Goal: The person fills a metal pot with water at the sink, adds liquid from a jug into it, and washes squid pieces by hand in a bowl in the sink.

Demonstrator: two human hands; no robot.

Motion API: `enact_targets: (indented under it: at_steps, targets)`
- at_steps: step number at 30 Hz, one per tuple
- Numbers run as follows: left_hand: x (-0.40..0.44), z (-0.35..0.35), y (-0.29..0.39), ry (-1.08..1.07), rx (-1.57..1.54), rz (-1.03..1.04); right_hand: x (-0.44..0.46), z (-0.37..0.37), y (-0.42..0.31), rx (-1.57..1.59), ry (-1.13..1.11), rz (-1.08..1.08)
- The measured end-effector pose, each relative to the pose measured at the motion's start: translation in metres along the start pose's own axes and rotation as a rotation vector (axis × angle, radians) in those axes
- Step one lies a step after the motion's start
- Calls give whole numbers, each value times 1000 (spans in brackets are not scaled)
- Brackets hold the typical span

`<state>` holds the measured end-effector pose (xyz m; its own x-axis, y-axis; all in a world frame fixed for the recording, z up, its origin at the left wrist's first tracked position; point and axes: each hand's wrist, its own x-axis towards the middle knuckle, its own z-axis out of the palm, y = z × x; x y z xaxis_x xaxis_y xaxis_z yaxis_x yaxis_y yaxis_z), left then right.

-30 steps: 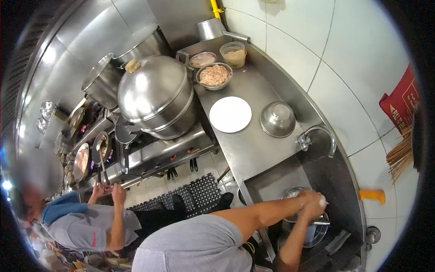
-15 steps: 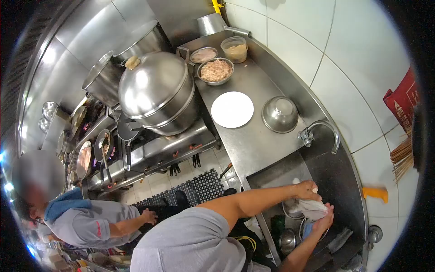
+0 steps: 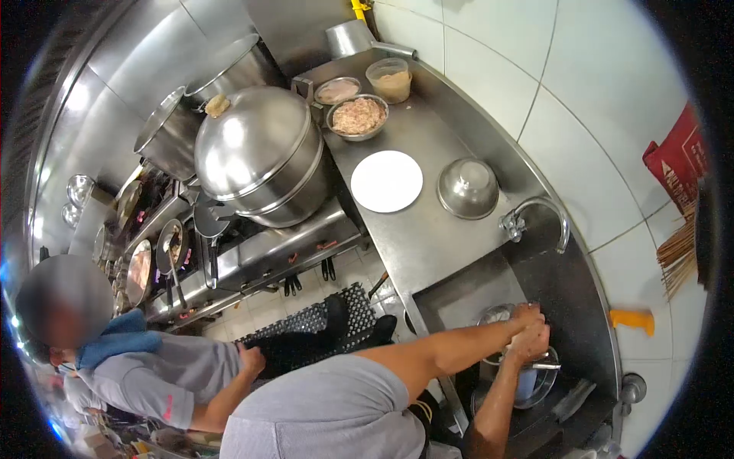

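The left hand (image 3: 525, 314) and right hand (image 3: 530, 344) close together over a sink (image 3: 468, 306), fingers bunched so tightly that whatever they may grip cannot be told; a metal bowl (image 3: 547, 385) sits just below them. The sink's far wall leaves little room ahead, while leftward, past the faucet (image 3: 514, 225), a steel counter (image 3: 424, 260) stretches to an upturned bowl (image 3: 468, 186) and white plate (image 3: 387, 181).

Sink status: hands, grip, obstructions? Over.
Left hand and right hand together over sink. Anything between them hidden from view. Bowl below. Faucet clear of both hands.
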<state>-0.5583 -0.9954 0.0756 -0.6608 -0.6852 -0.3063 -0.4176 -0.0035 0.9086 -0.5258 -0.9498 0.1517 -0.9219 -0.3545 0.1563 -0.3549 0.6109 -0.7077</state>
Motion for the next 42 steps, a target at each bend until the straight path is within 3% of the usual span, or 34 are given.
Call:
enact_targets:
  at_steps: [1, 4, 5, 8, 10, 13, 14, 17, 20, 21, 24, 26, 27, 29, 30, 31, 35, 37, 38, 40, 42]
  targets:
    - [-6, 1, 2, -22, -11, 26, 11, -3, 8, 21, -114, 41]
    - [-15, 2, 17, -40, -52, 129, 53, 8, 40, 766, -21, 321]
    - [-20, 2, 21, -27, -74, 148, 60, -4, 50, 868, -277, 356]
    - [-37, 9, 33, 204, -108, 137, 39, -13, 70, 1429, -683, 536]
    - [-47, 12, 55, 393, -109, 136, 9, -9, 67, 1250, -432, 512]
    - [-55, -43, 84, -36, -291, 90, 5, 17, 131, 1077, -351, 340]
    - [-68, -59, 91, -29, -440, 6, 8, 22, 154, 1034, -363, 265]
    - [-62, -55, 63, 68, -683, -72, 29, 12, 137, 917, -410, 537]
    - [-54, -73, 49, 90, -129, 342, 20, 2, 101, 1004, -453, 512]
    - [-49, -70, 46, 129, -38, 469, 13, 3, 103, 1258, -422, 475]
    - [-47, -78, 55, 162, 6, 479, 12, -25, 108, 886, -549, 344]
    - [-63, -116, 78, -4, -70, 416, 31, -30, 130, 822, -573, 375]
    - [-70, -125, 82, -85, -102, 386, 33, -37, 120, 837, -560, 289]
    - [-70, -111, 70, -125, 43, 715, 36, -45, 78, 942, -558, 195]
    - [-67, -103, 62, -140, 121, 879, 42, -49, 81, 837, -571, 204]
    - [-58, -90, 53, -271, 224, 850, 52, -51, 87, 731, -582, 212]
    - [-68, -113, 86, -373, 397, 412, 57, -48, 116, 611, -707, 84]
    - [-58, -116, 62, -289, 102, 463, 55, -52, 129, 560, -734, 35]
    - [-54, -125, 54, -245, -27, 487, 52, -52, 130, 650, -735, 128]
    - [-60, -129, 45, -271, -458, 87, 50, -48, 133, 831, -740, 315]
    - [-42, -101, 15, -273, -954, -210, 25, -32, 81, 712, -471, 258]
